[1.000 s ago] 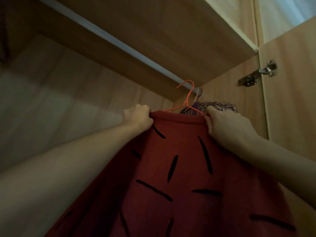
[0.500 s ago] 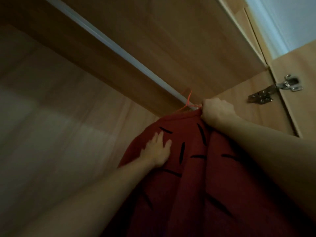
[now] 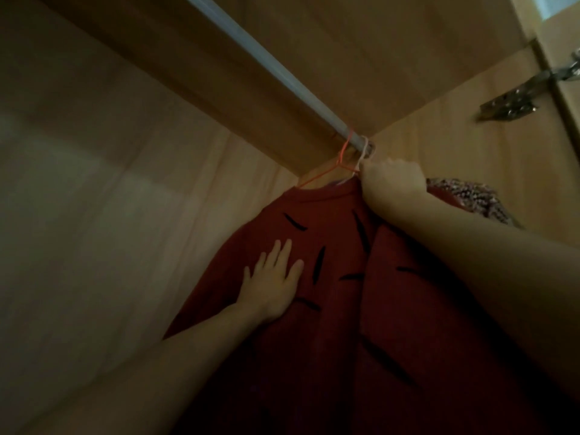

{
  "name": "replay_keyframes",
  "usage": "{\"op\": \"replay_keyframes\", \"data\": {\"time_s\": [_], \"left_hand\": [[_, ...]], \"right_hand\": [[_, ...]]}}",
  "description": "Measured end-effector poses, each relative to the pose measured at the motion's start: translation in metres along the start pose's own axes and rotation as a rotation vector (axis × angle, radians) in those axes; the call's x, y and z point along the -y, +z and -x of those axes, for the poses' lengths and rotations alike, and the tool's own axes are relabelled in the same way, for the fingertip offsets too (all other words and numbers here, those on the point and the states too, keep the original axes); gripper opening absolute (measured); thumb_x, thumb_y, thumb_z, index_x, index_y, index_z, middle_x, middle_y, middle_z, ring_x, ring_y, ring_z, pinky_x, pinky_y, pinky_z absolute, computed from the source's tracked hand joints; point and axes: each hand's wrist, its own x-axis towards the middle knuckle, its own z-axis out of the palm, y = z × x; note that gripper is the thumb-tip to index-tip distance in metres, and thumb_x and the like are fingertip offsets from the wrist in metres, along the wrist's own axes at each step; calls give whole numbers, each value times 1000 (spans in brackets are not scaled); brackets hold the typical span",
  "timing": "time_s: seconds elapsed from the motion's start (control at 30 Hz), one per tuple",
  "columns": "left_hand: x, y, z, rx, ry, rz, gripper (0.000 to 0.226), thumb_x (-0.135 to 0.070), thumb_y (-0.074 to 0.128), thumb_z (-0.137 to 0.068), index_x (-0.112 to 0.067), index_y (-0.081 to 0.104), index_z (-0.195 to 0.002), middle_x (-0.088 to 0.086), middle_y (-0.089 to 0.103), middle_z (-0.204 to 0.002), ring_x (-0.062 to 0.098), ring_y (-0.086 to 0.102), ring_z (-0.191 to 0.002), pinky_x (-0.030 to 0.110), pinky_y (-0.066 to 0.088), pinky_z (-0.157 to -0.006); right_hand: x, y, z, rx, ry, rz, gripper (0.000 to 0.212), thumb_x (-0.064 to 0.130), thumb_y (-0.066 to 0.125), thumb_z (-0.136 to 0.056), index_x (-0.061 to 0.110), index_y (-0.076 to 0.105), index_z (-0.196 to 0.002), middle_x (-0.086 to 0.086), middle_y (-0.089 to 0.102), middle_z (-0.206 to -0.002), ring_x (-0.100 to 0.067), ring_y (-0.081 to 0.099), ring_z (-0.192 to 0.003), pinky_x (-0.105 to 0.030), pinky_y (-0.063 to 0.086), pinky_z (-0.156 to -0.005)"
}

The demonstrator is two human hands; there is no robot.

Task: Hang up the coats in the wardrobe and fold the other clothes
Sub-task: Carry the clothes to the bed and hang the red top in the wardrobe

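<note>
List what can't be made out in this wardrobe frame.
- Head view: right hand covers whatever it grips at the red garment's collar.
- Patterned garment mostly behind the right arm.
- Red garment's hem cut off by the bottom edge.
- Door hinge blurred.

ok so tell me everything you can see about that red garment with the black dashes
The red garment looks like soft, thick fabric, dark red with scattered short black dashes and a plain round neckline. It hangs on an orange wire hanger hooked over the grey wardrobe rail, near the right end. A vertical fold runs down its right part. The left hand rests flat on its front; the right hand grips at its top right shoulder.
</note>
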Motion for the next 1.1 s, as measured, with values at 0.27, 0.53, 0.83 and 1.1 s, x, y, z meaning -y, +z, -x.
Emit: {"op": "replay_keyframes", "data": {"time_s": [0.27, 0.53, 0.83, 1.1], "left_hand": [[-7, -9, 77, 0, -20, -38, 57, -50, 18, -103, -35, -2, -154, -10, -7, -163, 15, -5, -150, 45, -1, -120], [-2, -14, 177, 216, 47, -298, 64, -52, 23, -102, -30, -6, -155, -12, -12, -161, 10, -12, -148, 40, -6, -121], [2, -44, 266, 459, -47, -585, 62, -50, 29, -101, -36, 2, -155, -9, -18, -161, 15, -17, -148, 41, -10, -118], [-25, -85, 348, 634, -26, -683, 62, -55, 24, -100, -35, 4, -155, -6, -20, -161, 17, -22, -146, 45, -11, -119]], "right_hand": [[14, -29, 51, 115, 101, 26, 59, 28, 33, -96, 0, 25, -147, -21, 32, -143, -35, 29, -132, -52, 22, -110], [58, -52, 142, 303, -47, -102, 62, 40, 34, -95, 7, 27, -148, -23, 15, -156, -40, 7, -146, -60, -2, -116], [93, -85, 246, 496, -186, -240, 73, 49, 36, -95, 5, 17, -151, -25, 4, -158, -39, 3, -147, -59, -6, -116], [86, -168, 349, 677, -262, -483, 61, 42, 41, -94, 11, 34, -147, -14, 25, -157, -29, 21, -144, -51, -11, -118]]}}
